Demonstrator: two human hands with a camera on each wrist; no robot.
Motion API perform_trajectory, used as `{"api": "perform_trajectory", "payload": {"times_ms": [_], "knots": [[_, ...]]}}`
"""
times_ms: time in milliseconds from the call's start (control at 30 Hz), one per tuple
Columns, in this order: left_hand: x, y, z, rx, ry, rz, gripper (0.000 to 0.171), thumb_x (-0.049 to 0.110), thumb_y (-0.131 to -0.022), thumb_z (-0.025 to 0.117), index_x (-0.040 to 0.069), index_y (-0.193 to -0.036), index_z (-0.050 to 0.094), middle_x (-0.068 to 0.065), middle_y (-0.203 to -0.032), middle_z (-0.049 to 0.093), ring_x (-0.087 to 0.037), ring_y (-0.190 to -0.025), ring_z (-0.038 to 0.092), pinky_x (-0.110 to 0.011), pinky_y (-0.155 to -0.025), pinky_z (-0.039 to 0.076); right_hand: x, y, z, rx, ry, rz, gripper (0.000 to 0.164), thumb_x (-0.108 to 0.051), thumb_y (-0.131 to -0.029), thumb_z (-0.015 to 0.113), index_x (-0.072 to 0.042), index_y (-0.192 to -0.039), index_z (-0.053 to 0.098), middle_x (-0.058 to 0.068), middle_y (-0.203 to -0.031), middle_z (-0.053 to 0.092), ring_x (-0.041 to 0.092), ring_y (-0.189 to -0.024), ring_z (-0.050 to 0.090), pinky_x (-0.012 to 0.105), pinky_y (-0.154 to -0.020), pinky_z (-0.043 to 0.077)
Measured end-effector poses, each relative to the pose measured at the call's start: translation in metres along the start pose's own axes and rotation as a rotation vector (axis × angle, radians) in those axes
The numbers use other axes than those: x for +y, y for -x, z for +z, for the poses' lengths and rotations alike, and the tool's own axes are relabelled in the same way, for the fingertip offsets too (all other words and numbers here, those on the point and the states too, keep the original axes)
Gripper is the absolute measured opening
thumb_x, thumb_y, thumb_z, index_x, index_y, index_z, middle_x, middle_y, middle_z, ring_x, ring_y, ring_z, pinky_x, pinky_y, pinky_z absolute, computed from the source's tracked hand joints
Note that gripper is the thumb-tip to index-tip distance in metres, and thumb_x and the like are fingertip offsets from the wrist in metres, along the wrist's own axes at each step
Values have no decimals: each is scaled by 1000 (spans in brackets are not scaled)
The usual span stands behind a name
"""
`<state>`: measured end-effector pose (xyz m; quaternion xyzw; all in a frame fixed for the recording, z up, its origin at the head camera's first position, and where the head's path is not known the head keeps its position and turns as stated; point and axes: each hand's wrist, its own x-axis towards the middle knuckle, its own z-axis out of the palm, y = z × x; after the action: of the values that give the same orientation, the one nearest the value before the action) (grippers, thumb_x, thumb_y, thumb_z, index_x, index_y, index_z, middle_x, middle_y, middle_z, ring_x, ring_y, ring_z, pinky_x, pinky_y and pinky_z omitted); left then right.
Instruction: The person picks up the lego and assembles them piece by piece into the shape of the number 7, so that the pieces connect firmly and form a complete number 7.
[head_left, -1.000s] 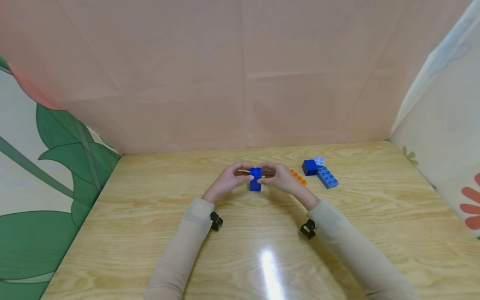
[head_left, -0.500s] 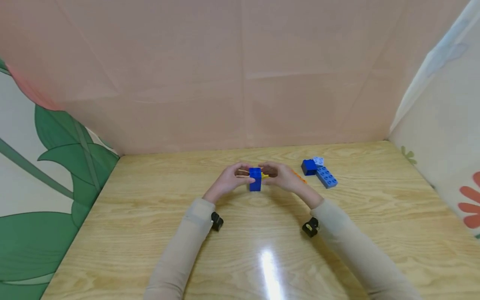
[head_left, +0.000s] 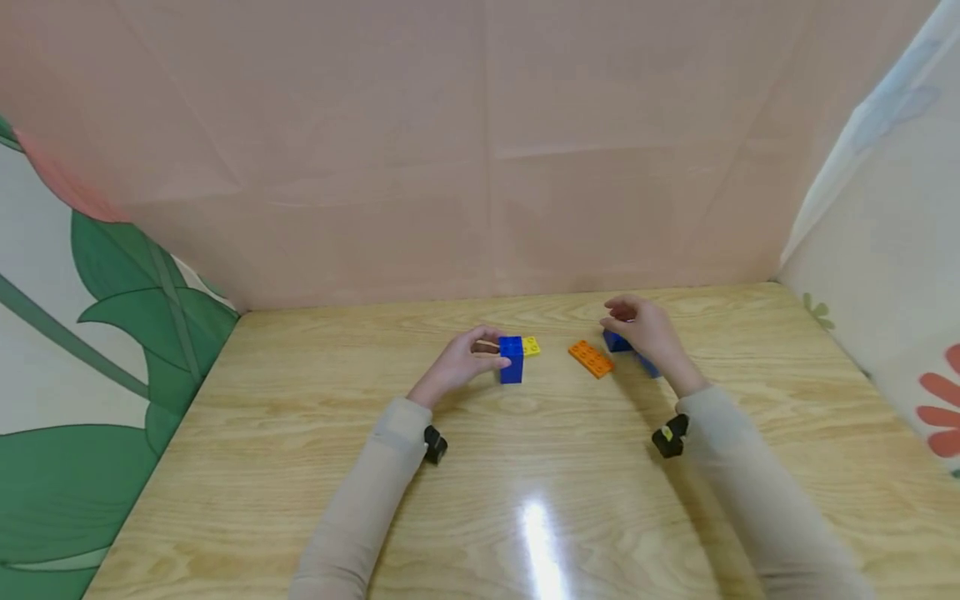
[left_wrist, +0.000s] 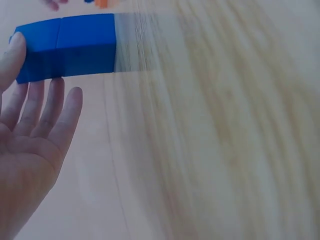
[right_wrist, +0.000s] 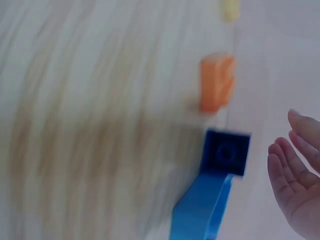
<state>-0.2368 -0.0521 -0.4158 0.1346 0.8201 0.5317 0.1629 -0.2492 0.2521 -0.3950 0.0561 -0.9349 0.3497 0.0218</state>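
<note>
Two blue building bricks, stacked into an upright tower (head_left: 512, 365), stand on the table in the middle. My left hand (head_left: 463, 358) pinches the upper brick, thumb in front and fingers behind; the left wrist view shows the seam between the two bricks (left_wrist: 85, 47). Farther right, my right hand (head_left: 647, 332) hovers over a dark blue brick (head_left: 616, 341), with nothing between its loosely bent fingers. That brick lies on its side, its hollow underside (right_wrist: 226, 152) facing the right wrist camera. A lighter blue long brick (right_wrist: 200, 205) adjoins it, partly hidden by the hand in the head view.
A yellow flat brick (head_left: 531, 346) lies just behind the tower. Between the tower and the right hand is an orange flat brick (head_left: 591, 359) with studs up. A pink cloth wall (head_left: 480, 208) rises at the back edge of the wooden table (head_left: 337, 383).
My right hand has left the blue tower and moved right, over the dark blue brick. The yellow and orange bricks have come into fuller view. My left hand stays at the tower.
</note>
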Motion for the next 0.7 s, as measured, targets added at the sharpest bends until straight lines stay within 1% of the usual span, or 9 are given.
{"api": "perform_trajectory", "payload": {"times_ms": [167, 267, 400, 500, 567, 700], "knots": [[0, 1, -1, 0, -22, 8, 45, 23, -88, 69, 13, -129, 54, -9, -130, 59, -27, -122, 56, -43, -99, 50, 12, 2, -5, -10, 40, 26, 41, -18, -95, 59, 6, -128, 53, 31, -122, 56, 44, -111, 55, 55, -93, 47], [0, 1, -1, 1, -27, 9, 45, 23, -89, 69, 13, -129, 54, -9, -130, 59, -27, -122, 56, -42, -99, 50, 17, 2, -6, -19, 78, 28, 45, -21, -93, 62, 7, -128, 53, 33, -123, 55, 45, -112, 54, 56, -93, 47], [0, 1, -1, 2, -30, 8, 44, 22, -89, 68, 14, -129, 54, -9, -130, 58, -27, -121, 56, -43, -99, 50, 21, 0, -4, -68, 144, 32, 56, -26, -91, 65, 10, -131, 49, 38, -125, 52, 49, -114, 51, 59, -94, 45], [0, 0, -1, -2, -33, 8, 44, 22, -89, 68, 14, -130, 54, -9, -130, 58, -27, -122, 56, -42, -99, 51, 22, 0, -1, -97, 160, 55, 60, -27, -91, 65, 10, -133, 44, 40, -124, 49, 50, -114, 50, 59, -94, 46], [0, 0, -1, -6, -34, 6, 44, 22, -89, 68, 13, -130, 54, -9, -130, 58, -27, -122, 56, -42, -99, 50, 21, 0, 1, -96, 169, 58, 59, -25, -90, 65, 10, -133, 44, 40, -123, 49, 50, -113, 51, 58, -94, 46], [-1, -1, -1, -7, -37, 8, 44, 22, -89, 69, 13, -130, 54, -9, -129, 59, -27, -122, 56, -42, -99, 50, 19, 0, 2, -85, 189, 28, 56, -19, -89, 65, 11, -132, 46, 39, -121, 51, 50, -110, 52, 59, -92, 46]]}}
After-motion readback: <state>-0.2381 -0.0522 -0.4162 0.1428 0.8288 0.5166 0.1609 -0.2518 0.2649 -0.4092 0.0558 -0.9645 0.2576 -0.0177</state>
